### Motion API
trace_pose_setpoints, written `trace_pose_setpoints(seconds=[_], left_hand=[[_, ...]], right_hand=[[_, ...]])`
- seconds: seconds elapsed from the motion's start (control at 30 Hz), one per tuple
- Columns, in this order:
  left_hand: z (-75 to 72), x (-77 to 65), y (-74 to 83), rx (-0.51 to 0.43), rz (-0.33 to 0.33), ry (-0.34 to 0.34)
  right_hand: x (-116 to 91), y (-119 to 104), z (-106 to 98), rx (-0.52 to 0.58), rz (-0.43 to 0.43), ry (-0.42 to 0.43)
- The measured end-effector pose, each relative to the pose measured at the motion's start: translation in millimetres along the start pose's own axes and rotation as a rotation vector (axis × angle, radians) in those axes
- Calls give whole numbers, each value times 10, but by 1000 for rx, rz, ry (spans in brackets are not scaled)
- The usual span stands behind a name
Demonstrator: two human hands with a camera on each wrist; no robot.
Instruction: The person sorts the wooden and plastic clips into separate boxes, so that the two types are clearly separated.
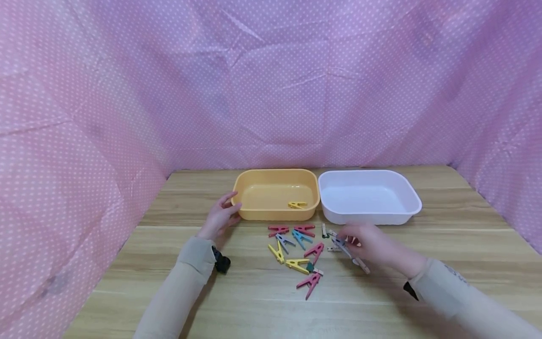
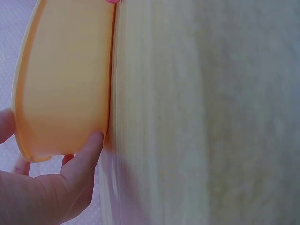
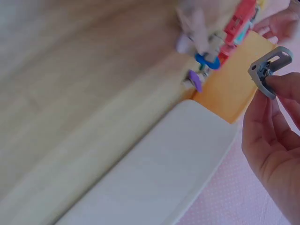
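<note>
Honestly, going big to small: wood tabletop, with the orange tub as my landmark. The white tub sits just right of it. The left hand grips the orange tub's left end, thumb at its front corner; I'd keep that light, enough to steady, not drag. The right hand, in front of the orange tub and off to its right, pinches a grey clothespin. The pinch seems to be on one arm, which is good imo, since squeezing both would likely spread its jaws. Loose pegs lie in front of the orange tub, so I'd carry high to avoid snags. One yellow peg is inside it, front right.
</note>
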State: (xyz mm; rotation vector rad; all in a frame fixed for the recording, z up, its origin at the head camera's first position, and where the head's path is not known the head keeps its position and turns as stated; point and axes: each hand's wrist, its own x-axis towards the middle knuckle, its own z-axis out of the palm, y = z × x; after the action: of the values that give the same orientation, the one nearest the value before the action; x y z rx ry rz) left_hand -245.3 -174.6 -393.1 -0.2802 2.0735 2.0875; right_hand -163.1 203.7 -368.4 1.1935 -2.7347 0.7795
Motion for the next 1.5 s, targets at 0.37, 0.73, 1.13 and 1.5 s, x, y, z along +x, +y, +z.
trace_pose_setpoints(seconds=[0.37,0.73,1.13,1.5], left_hand=[[-2,-3,4,13,-18,13],[-14,-11,22,7,-19,14],[-5,-17,30,12,-26,18],[-21,-15,49,-5,-28,9]], right_hand=[[184,-43,-95,4,122,-33],[429,-15,-118,28,93,24],[805,-10,-174,10,67,99],[1130,37,-192,-13,142,105]])
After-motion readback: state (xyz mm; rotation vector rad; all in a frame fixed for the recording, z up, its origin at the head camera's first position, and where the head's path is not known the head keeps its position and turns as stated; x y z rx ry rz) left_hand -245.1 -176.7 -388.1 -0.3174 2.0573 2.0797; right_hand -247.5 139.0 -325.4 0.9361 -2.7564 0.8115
